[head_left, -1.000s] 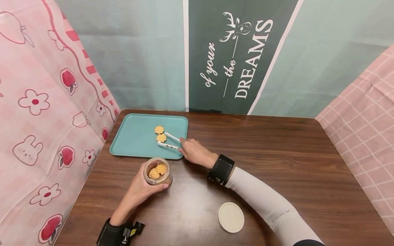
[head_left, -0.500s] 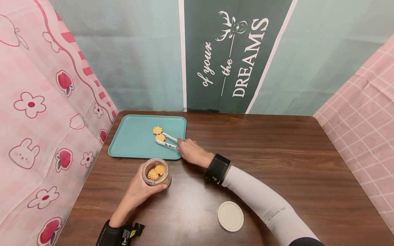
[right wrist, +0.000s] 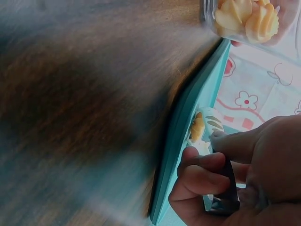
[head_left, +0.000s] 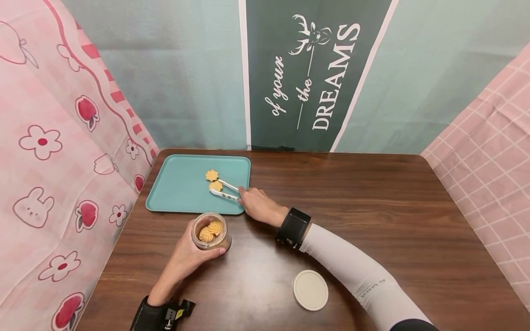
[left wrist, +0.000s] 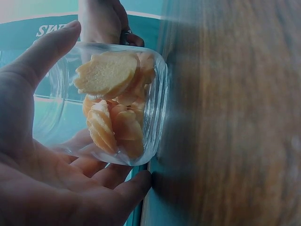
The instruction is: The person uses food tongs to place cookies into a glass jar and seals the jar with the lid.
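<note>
Teal tray (head_left: pixel 182 193), golden cookies (head_left: pixel 212 175), white tongs (head_left: pixel 225 191), cream lid (head_left: pixel 310 290), dark brown wood-grain table (head_left: pixel 372 220).

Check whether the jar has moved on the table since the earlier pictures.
No. The jar, held by the left hand, sits just below the tray's near edge as before; the small image shift is camera motion.

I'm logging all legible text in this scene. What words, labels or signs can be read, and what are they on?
"of your", "the", "DREAMS", below a deer-head emblem: dark green banner on the back wall.
Small grey lettering on the white sleeve: too small to read.
Part of the banner's white lettering seen through the jar: cut off, unreadable.
</note>
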Action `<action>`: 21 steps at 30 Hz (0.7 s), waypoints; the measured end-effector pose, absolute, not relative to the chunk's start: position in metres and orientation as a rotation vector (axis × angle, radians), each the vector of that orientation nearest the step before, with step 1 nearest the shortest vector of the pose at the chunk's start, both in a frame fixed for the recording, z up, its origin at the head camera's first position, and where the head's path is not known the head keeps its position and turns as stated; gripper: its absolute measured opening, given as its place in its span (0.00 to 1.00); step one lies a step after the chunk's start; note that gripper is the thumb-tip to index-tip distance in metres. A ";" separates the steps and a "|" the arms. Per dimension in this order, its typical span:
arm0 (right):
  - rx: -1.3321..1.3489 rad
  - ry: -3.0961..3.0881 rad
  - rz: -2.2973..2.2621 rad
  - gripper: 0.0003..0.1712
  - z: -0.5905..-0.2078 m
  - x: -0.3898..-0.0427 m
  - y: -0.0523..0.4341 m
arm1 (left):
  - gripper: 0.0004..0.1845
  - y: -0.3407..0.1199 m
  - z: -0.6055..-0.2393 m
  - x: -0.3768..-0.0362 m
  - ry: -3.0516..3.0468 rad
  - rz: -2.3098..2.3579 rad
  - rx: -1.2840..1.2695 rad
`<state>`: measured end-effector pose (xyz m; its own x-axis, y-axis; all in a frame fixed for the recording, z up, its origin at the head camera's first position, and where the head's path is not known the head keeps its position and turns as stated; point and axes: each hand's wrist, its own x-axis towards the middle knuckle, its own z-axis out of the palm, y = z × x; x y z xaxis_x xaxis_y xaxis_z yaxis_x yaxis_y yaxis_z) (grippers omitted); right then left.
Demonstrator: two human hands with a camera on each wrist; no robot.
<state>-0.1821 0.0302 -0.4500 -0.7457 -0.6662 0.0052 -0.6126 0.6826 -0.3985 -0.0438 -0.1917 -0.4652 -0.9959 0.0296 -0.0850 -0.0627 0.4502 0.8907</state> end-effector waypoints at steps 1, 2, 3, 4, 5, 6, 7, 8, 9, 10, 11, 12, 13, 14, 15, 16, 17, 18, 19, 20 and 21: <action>-1.054 2.751 -0.572 0.22 -0.450 -0.182 0.030 | 0.54 -0.192 -0.465 -0.044 2.596 1.606 -0.030; -1.056 2.751 -0.569 0.22 -0.449 -0.182 0.030 | 0.54 -0.191 -0.465 -0.044 2.597 1.606 -0.030; -1.059 2.752 -0.563 0.22 -0.449 -0.181 0.030 | 0.54 -0.191 -0.465 -0.044 2.600 1.605 -0.032; -1.063 2.755 -0.560 0.22 -0.449 -0.181 0.030 | 0.54 -0.191 -0.465 -0.044 2.599 1.607 -0.033; -1.067 2.758 -0.557 0.22 -0.449 -0.181 0.031 | 0.54 -0.191 -0.465 -0.044 2.597 1.608 -0.035; -1.072 2.763 -0.556 0.21 -0.450 -0.181 0.031 | 0.53 -0.191 -0.465 -0.044 2.597 1.607 -0.036; -1.077 2.768 -0.549 0.21 -0.450 -0.181 0.031 | 0.53 -0.191 -0.465 -0.044 2.597 1.606 -0.037; -1.081 2.772 -0.548 0.20 -0.451 -0.180 0.032 | 0.53 -0.191 -0.464 -0.044 2.597 1.604 -0.038; -1.085 2.777 -0.548 0.19 -0.451 -0.180 0.032 | 0.53 -0.191 -0.464 -0.044 2.597 1.603 -0.039; -1.089 2.779 -0.548 0.18 -0.451 -0.180 0.033 | 0.53 -0.191 -0.464 -0.044 2.596 1.603 -0.039; -1.092 2.780 -0.547 0.18 -0.451 -0.179 0.034 | 0.53 -0.191 -0.464 -0.044 2.595 1.602 -0.039; -1.094 2.780 -0.551 0.18 -0.451 -0.179 0.034 | 0.53 -0.191 -0.464 -0.044 2.596 1.599 -0.038; -1.096 2.778 -0.553 0.18 -0.451 -0.178 0.035 | 0.53 -0.191 -0.464 -0.043 2.593 1.601 -0.036; -1.097 2.776 -0.560 0.18 -0.451 -0.178 0.036 | 0.53 -0.191 -0.464 -0.043 2.593 1.603 -0.034; -1.096 2.775 -0.564 0.18 -0.451 -0.178 0.037 | 0.53 -0.191 -0.464 -0.043 2.593 1.603 -0.034; -1.095 2.773 -0.570 0.19 -0.450 -0.178 0.038 | 0.53 -0.191 -0.465 -0.043 2.594 1.604 -0.032; -1.095 2.773 -0.579 0.19 -0.450 -0.178 0.039 | 0.53 -0.192 -0.465 -0.043 2.598 1.602 -0.030; -1.096 2.775 -0.586 0.19 -0.449 -0.178 0.039 | 0.53 -0.192 -0.465 -0.043 2.603 1.600 -0.026; -1.100 2.780 -0.589 0.19 -0.449 -0.178 0.040 | 0.53 -0.192 -0.465 -0.043 2.609 1.597 -0.024; -1.100 2.784 -0.594 0.19 -0.448 -0.178 0.041 | 0.53 -0.192 -0.465 -0.043 2.614 1.592 -0.023; -1.101 2.787 -0.600 0.19 -0.447 -0.178 0.042 | 0.53 -0.192 -0.466 -0.043 2.619 1.589 -0.021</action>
